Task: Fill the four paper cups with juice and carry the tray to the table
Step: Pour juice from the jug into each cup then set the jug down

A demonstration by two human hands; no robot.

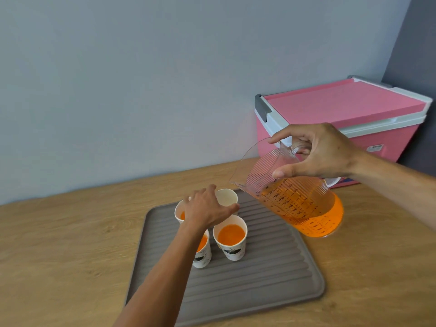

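A grey ribbed tray [259, 279] lies on the wooden counter and bears the white paper cups. The near right cup [231, 239] holds orange juice. A near left cup [203, 253] and a far left cup [180, 212] also show juice, both partly hidden by my left arm. The far right cup [227, 197] looks empty inside. My left hand [207, 207] wraps around that far right cup. My right hand [316, 151] grips the handle of a clear measuring jug [297, 201], tilted with its spout toward the cups and about a third full of juice.
A pink cooler box [342, 119] with a white rim stands at the back right against the wall. The wooden counter [70, 232] stretches left of the tray, and a grey wall rises behind it.
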